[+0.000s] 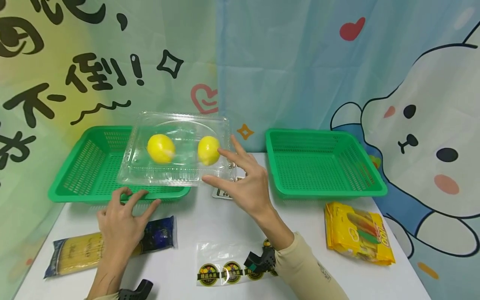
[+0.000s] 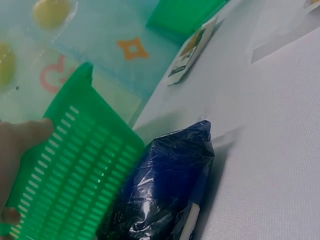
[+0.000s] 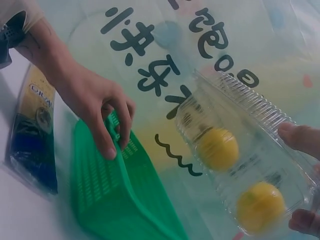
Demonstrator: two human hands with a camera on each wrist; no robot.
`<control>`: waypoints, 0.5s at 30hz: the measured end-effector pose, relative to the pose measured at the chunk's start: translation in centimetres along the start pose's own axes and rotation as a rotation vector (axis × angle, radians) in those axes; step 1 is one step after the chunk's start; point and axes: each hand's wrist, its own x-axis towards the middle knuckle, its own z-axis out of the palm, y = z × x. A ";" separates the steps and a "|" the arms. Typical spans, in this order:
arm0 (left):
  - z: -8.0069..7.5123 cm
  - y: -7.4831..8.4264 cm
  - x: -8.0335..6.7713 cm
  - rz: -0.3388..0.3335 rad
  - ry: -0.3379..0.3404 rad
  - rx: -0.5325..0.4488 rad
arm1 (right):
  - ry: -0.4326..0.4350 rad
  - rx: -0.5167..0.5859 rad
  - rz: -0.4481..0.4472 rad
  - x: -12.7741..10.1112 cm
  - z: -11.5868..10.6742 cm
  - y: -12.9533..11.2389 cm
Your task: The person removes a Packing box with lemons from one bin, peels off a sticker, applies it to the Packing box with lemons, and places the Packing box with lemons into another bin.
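My right hand [image 1: 249, 183] holds a clear plastic clamshell box [image 1: 180, 175] by its right end, thumb at the near edge and fingers at the side. Inside the box lie two lemons, one lemon [image 1: 161, 148] to the left and another lemon [image 1: 208, 150] close to the fingertips. The box is raised and overlaps the left green basket [image 1: 71, 166] in the head view. My left hand [image 3: 95, 100] grips that basket's near rim, thumb against the outer wall and fingers over the edge. A pasta packet [image 1: 78, 252] lies beneath the left wrist.
A second green basket [image 1: 277, 179] stands at the right, with a yellow snack packet [image 1: 358, 233] in front of it. A clear sheet of round stickers [image 1: 231, 273] lies at the near middle of the white table [image 1: 180, 283]. A small printed packet [image 2: 192, 50] lies between the baskets.
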 end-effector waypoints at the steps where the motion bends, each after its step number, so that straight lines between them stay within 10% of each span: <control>1: 0.0 0.0 0.0 -0.004 -0.001 0.000 | 0.007 0.005 -0.007 -0.1 -0.2 0.1; 15: 0.0 0.0 0.0 -0.007 -0.003 -0.001 | 0.052 0.037 -0.028 -0.8 -2.5 0.8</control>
